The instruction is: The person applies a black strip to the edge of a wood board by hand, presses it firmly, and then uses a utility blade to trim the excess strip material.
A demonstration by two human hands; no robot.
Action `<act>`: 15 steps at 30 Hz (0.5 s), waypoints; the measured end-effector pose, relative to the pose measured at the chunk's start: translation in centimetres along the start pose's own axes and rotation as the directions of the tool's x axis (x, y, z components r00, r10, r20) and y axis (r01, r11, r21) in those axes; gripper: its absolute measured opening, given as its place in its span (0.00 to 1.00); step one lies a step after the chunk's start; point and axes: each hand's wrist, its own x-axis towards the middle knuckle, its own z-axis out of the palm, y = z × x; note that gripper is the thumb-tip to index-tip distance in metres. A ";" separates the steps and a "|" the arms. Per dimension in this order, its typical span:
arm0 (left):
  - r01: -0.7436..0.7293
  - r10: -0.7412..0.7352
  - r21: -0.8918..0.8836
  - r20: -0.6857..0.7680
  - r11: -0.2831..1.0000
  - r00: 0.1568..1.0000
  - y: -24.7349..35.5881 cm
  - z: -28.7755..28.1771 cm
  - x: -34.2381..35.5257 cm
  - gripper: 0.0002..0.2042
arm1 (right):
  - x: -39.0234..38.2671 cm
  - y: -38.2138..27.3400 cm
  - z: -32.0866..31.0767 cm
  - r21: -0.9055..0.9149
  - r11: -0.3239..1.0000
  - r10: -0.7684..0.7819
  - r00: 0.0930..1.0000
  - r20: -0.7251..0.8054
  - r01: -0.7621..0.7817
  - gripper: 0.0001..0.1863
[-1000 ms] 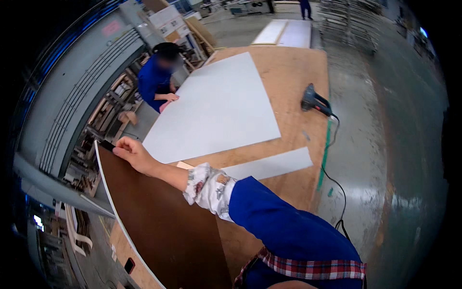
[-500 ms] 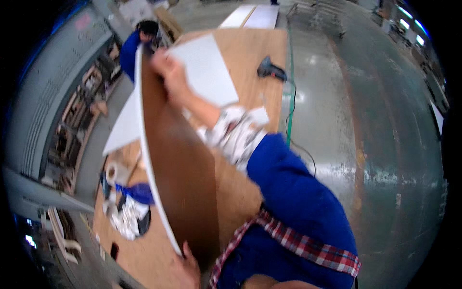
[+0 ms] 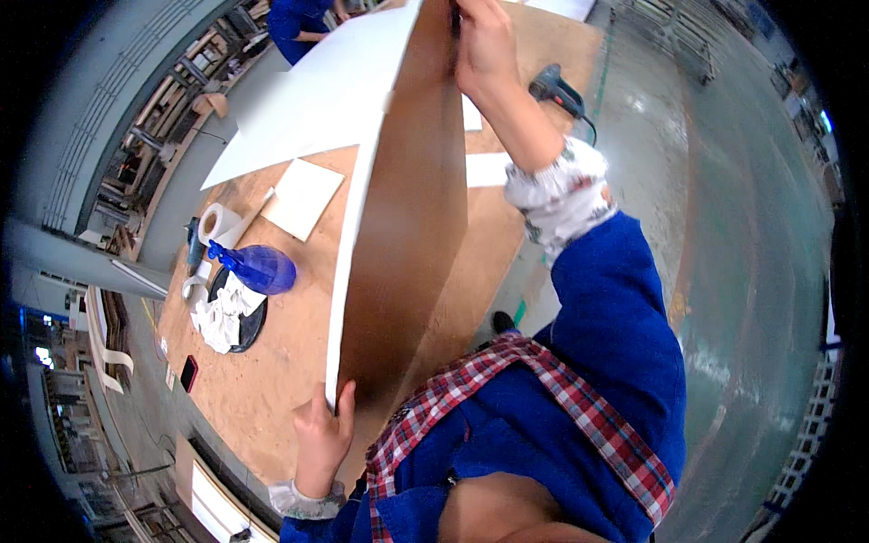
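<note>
A large thin board stands on edge before me, its brown face toward my right and a white rim along its left side. My left hand pinches the near lower corner, thumb on the brown side. At the far end, my right hand is closed over the board's other edge; part of its fingers is hidden. Beneath the board is a wooden worktable. Beyond the board's left side lies a big white sheet, with a smaller pale panel close by.
On the table's left are a blue spray bottle, a white roll, a white crumpled cloth on a black round dish, and a phone. A corded heat gun lies far right. A person in blue stands beyond the table.
The board has shifted rightward in view, and its far end now reaches the top edge. Both hands keep their hold on it. The spray bottle and pale panel now show more fully.
</note>
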 end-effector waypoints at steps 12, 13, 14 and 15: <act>-0.342 0.295 -0.400 -0.175 0.850 0.939 9.2 -4.0 22.4 0.27 | -2.5 -0.1 1.7 -0.092 0.993 -0.079 0.994 -0.073 0.072 0.08; -0.323 0.248 -0.550 -0.208 0.770 0.946 10.2 -4.1 25.7 0.27 | -2.6 -0.1 1.7 -0.087 0.995 -0.047 0.996 -0.078 0.041 0.08; -0.342 0.250 -0.617 -0.233 0.709 0.940 11.3 -4.3 28.5 0.25 | -2.6 -0.1 1.8 -0.074 0.997 -0.035 0.996 -0.078 0.029 0.07; -0.359 0.247 -0.684 -0.261 0.635 0.933 12.3 -4.5 30.9 0.24 | -2.5 -0.1 1.8 -0.063 0.998 0.000 0.997 -0.082 -0.005 0.07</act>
